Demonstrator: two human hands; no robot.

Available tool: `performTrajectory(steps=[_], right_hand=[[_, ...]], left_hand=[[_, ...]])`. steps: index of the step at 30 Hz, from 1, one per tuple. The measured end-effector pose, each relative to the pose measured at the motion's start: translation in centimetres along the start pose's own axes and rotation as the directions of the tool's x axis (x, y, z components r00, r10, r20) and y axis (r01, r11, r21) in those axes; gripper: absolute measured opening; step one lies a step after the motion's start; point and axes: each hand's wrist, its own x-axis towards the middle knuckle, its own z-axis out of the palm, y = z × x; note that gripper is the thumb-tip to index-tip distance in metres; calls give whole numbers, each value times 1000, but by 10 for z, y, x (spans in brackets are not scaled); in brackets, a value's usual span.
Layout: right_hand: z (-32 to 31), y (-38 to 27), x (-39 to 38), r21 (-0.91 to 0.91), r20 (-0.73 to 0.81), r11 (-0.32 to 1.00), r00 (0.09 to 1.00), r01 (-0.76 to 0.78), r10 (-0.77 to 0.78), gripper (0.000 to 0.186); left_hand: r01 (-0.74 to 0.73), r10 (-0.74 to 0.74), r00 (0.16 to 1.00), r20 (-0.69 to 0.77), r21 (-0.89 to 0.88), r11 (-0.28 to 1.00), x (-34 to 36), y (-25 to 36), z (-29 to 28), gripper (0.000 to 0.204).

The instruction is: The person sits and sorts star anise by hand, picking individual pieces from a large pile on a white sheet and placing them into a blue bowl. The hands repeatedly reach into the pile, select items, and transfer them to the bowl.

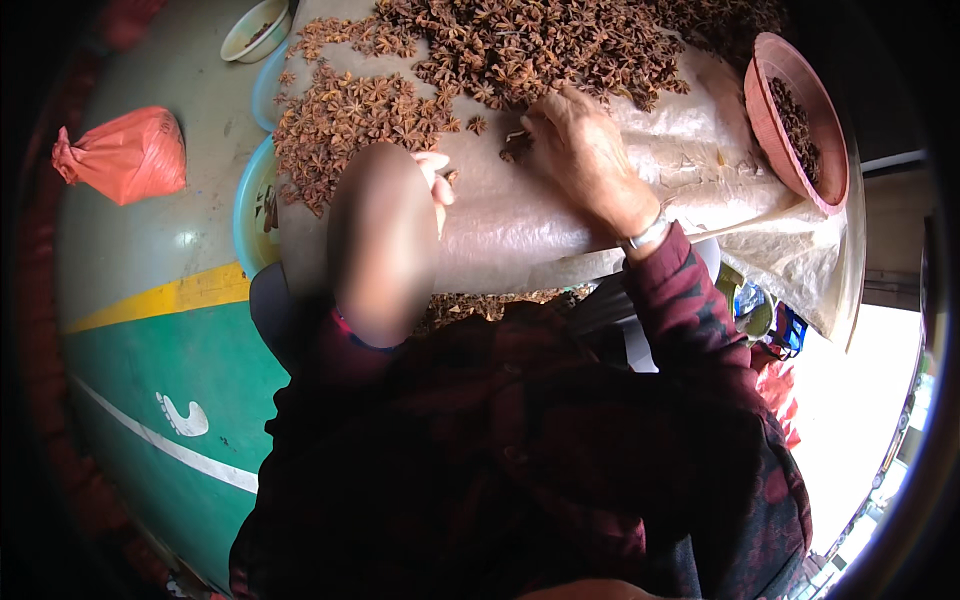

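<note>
A large pile of dark brown star anise (540, 45) lies at the far middle of a table covered with plastic sheeting (500, 215). To its left a lighter, looser heap of star anise (365, 115) is spread out. My left hand (390, 225), largely smeared in the picture, is beside that heap; its fingertips close around a small brown star anise piece (451, 177). In front of the dark pile my right hand (582, 150) curls down, fingers closed on a star anise (514, 148) at the table surface. A single star anise (477, 124) sits between the two heaps.
A pink basket (835, 195) with dark pieces inside stands tilted at the right. Light blue basins (243, 225) sit by the table's left edge, and a pale bowl (230, 48) beyond them. On the floor at left is a tied red sack (135, 155).
</note>
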Motion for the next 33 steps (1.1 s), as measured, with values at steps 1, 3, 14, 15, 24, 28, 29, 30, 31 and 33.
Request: performTrajectory(steps=[1,3,14,15,24,28,29,30,31,33], right_hand=[[-4,-7,-9,160,-6,986,999,-49,51,14],[-8,-25,-28,537,174,788,954,-301,246,18],[-15,-57,-62,354,-78,935,997,9,20,35],[-13,-57,-62,286,-102,957,995,43,-14,30],[-32,-40,-57,744,489,502,871,-442,42,35],[-49,4,-38,442,307,876,950,-194,55,24],[-47,19,-29,237,120,971,993,-38,10,18],[-41,35,-18,13,67,1000,998,19,-20,23],[-33,48,-9,-143,110,989,994,24,-9,26],[-19,70,5,-343,78,926,987,157,-138,31]], left_hand=[[66,-65,996,-68,20,998,2,-1,11,27],[123,-111,987,-114,106,987,7,-5,30,34],[-101,202,975,-94,622,777,1,-18,62,15],[-149,241,969,-52,656,740,0,-19,64,14],[-7,-1,998,-69,-114,993,1,-1,44,12],[-140,251,967,-50,716,684,8,3,31,12],[-96,182,979,-92,577,811,9,2,29,13],[12,12,992,-126,186,982,9,0,29,14],[119,-144,986,-85,-249,961,9,-2,28,15],[82,-95,992,-80,-154,985,8,-7,28,17]])
